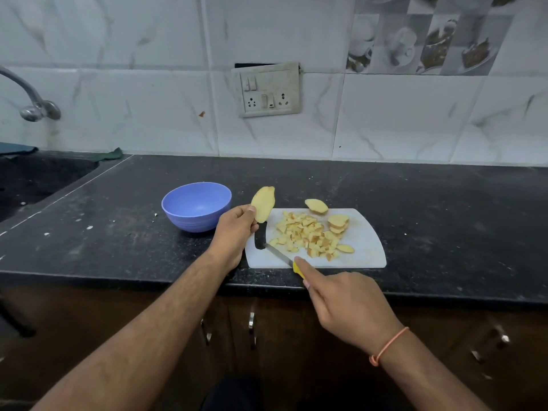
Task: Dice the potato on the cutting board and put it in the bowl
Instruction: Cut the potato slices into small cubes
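From the head camera no brand, label or writing can be read. The left hand (234, 232) pinches a pale yellow peeled potato slice (263, 203) upright between thumb and fingers (251, 209), raised over the left end of the white plastic cutting board (366, 250). The right hand (347, 304) grips a yellow-handled knife (281, 256), forefinger along its spine, blade tip on the board. Diced potato pieces (308, 235) lie heaped mid-board, with uncut slices (338, 222) beside them. The round blue plastic bowl (196, 206) stands on the black bench (415, 197), just left of the board.
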Action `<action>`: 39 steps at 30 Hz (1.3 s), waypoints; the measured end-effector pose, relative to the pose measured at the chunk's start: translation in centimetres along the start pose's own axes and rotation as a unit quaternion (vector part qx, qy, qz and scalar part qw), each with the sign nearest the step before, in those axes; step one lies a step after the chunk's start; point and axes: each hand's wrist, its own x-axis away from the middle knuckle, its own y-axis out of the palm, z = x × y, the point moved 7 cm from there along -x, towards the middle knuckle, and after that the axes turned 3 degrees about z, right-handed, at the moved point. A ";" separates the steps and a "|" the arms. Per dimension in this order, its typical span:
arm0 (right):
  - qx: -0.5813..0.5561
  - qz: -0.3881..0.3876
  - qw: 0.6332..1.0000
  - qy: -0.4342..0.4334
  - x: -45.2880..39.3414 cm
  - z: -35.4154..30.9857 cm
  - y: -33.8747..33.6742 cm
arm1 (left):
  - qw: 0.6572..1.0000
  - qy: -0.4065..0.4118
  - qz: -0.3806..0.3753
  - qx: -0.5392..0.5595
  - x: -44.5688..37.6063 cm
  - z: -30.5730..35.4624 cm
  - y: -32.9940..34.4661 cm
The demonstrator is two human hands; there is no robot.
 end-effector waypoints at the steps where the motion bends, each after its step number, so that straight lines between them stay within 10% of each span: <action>1: 0.007 -0.001 1.000 0.007 -0.1 0.2 -0.2 | 1.000 -0.002 0.000 -0.007 -0.1 -0.1 0.0; 19: -0.058 -0.048 0.987 0.143 -0.3 3.1 -1.2 | 0.996 0.010 -0.045 -0.083 0.0 0.9 0.2; 30: -0.087 -0.047 0.986 0.137 -1.8 0.9 -1.9 | 0.893 0.256 -0.164 -0.332 2.7 2.9 0.1; 39: -0.111 -0.039 0.977 0.180 -1.9 1.8 -2.5 | 0.867 0.217 -0.145 -0.425 2.6 1.7 -0.7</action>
